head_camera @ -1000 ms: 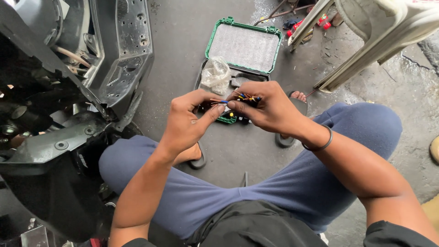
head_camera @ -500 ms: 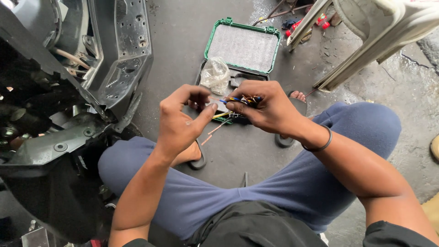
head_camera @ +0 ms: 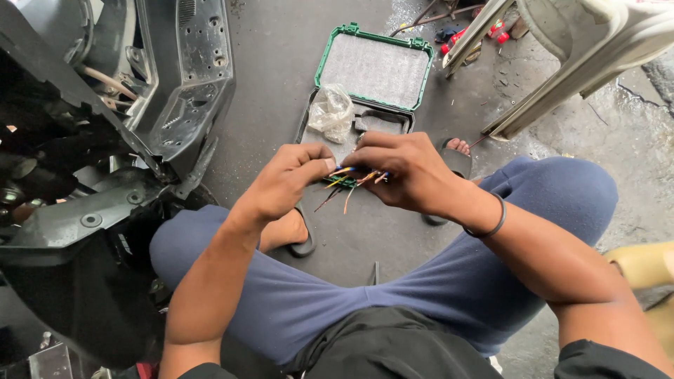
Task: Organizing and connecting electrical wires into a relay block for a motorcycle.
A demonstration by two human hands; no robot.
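Where the two hands meet above the floor, a small bundle of wires point(head_camera: 354, 179) sits between them, orange, yellow and blue strands fanning out with loose ends trailing down and to the left. Its long axis runs roughly side to side, from one hand toward the other. Right hand point(head_camera: 404, 172) is closed over the bundle from above and the right, fingers curled around it. Left hand point(head_camera: 288, 182) comes in from the left, thumb and forefinger pinched on the tip of one strand; both hands are touching the wires, neither nearer than the other. How many strands there are, and whether they end in a plug, is hidden under the right fingers. Just beyond the hands lies an open green case point(head_camera: 372, 70) on the concrete, a crumpled clear bag point(head_camera: 331, 112) in its tray; the tray's near part is covered by the hands. To the left stands black scooter bodywork point(head_camera: 175, 91), cut off by the frame edge. A pale chair leg point(head_camera: 554, 77) crosses the upper right.
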